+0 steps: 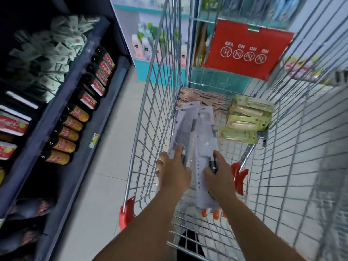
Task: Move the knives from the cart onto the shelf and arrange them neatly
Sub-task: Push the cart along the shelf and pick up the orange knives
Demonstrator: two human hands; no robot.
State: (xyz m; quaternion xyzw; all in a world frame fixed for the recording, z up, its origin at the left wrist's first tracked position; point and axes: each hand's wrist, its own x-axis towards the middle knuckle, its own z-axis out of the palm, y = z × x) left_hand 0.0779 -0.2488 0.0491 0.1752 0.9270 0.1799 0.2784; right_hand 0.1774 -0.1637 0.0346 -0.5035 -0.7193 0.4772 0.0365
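Room: shop aisle, pale tiled floor (105,166); dark shelf (62,102) of bottles at left.
Cart: silver wire shopping cart (301,147).
Left hand (174,174): fingers curled round grey carded knife pack (183,129), inside cart.
Right hand (219,178): grips second grey knife pack (204,140) alongside.

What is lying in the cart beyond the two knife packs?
Green packs and pinkish packs lie on the cart floor. The knife packs cover whatever is beneath them.

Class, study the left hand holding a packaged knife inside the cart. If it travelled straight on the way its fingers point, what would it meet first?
The left hand points up the cart. Past its own packaged knife, it would probably first meet the pink packages at the far end, though depth is unclear.
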